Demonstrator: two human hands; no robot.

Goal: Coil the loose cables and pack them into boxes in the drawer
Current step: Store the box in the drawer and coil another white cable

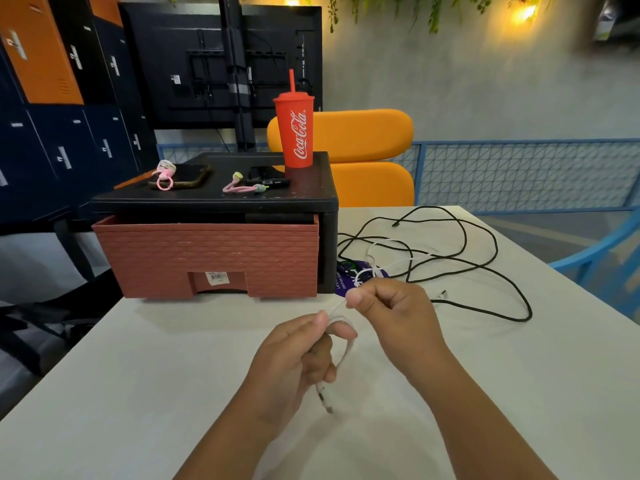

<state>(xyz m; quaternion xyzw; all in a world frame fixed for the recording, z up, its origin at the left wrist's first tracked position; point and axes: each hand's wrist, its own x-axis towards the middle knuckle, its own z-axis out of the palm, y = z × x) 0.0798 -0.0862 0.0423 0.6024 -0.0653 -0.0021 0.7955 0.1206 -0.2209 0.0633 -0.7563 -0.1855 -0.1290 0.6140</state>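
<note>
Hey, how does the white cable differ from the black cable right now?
The white cable is gripped by the left hand and right hand; the black cable lies untouched on the table. The white one loops round the left hand's fingers; the black one sprawls loose. Both are outside the drawer.

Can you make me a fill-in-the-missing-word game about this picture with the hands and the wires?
1. The left hand and the right hand both pinch the thin cable, and its colour is ____.
2. The long cable lying loose on the table is coloured ____.
3. The red cup has a ____ poking out of its lid.

Missing words: white, black, straw.
</note>
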